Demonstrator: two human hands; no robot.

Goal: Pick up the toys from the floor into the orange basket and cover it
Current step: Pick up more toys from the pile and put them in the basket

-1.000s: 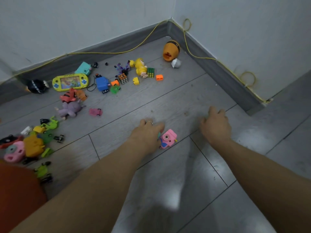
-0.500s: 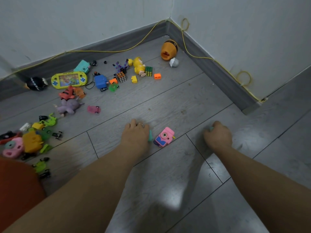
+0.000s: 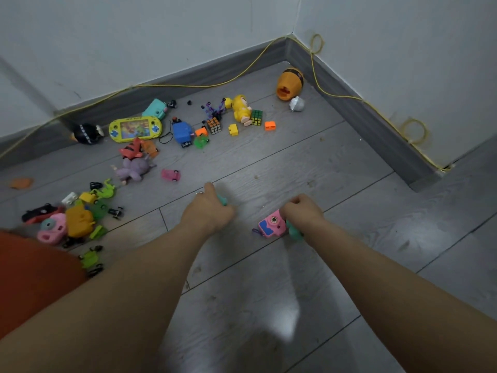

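My left hand (image 3: 209,211) is low over the floor, its fingers curled round a small teal toy (image 3: 222,200). My right hand (image 3: 302,212) holds another teal toy (image 3: 294,233) under its palm, and its curled fingertips touch the top of a pink toy camera (image 3: 269,225) lying on the floor. The orange basket (image 3: 29,281) shows only as an edge at the lower left. Many toys lie scattered beyond and left of my hands: a yellow handheld game (image 3: 135,129), a blue car (image 3: 183,132), a purple plush (image 3: 134,169), a small pink car (image 3: 170,175).
A pile of toys, with a pink camera (image 3: 52,228) and a yellow toy (image 3: 79,220), lies by the basket. An orange barrel toy (image 3: 289,83) sits in the corner. A yellow cable (image 3: 317,76) runs along the grey skirting. Bare floor lies to the right.
My right hand has closed on a teal toy and moved left to the pink camera. My left hand has drawn away from the camera with its teal toy.
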